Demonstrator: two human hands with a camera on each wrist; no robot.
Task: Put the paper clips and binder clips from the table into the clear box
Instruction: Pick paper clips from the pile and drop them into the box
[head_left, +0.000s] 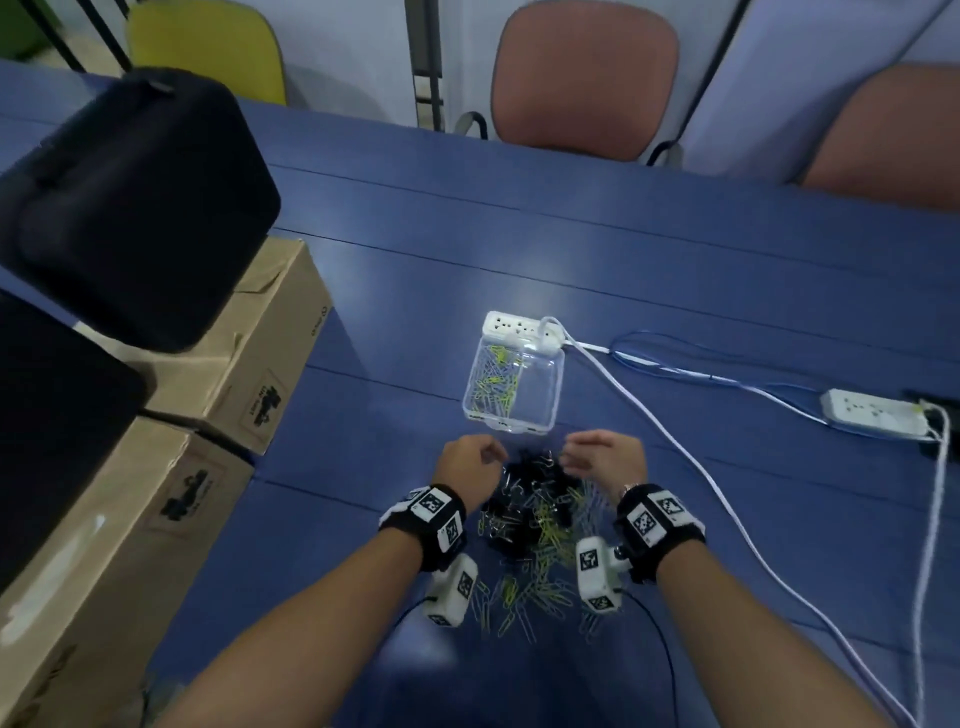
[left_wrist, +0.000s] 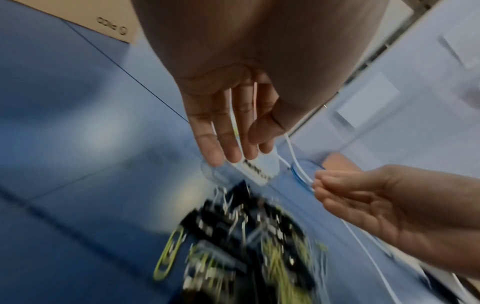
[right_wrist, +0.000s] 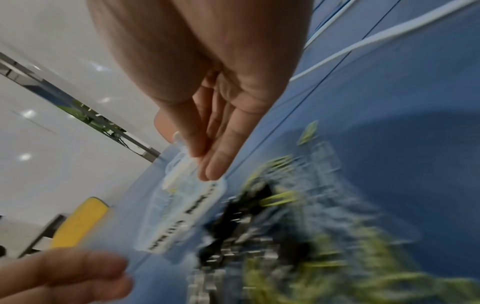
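Observation:
A heap of black binder clips (head_left: 535, 488) and yellow-green and silver paper clips (head_left: 540, 577) lies on the blue table (head_left: 675, 249) between my wrists. The clear box (head_left: 514, 387) stands just beyond the heap, with several paper clips in its left side. My left hand (head_left: 475, 462) hovers over the heap's far left edge, fingers loose and holding nothing. My right hand (head_left: 602, 457) hangs over the far right edge, fingers relaxed and empty. In the left wrist view the left hand (left_wrist: 228, 131) shows straight fingers above the blurred binder clips (left_wrist: 246, 222). The right wrist view shows the right hand (right_wrist: 215, 148) near the clear box (right_wrist: 182, 205).
A white power strip (head_left: 522, 330) touches the box's far end; its white cable (head_left: 675, 447) runs right and toward me. A second power strip (head_left: 878, 413) lies far right. Cardboard boxes (head_left: 249, 364) and black cases (head_left: 130, 202) stand at the left. Chairs (head_left: 584, 78) line the far edge.

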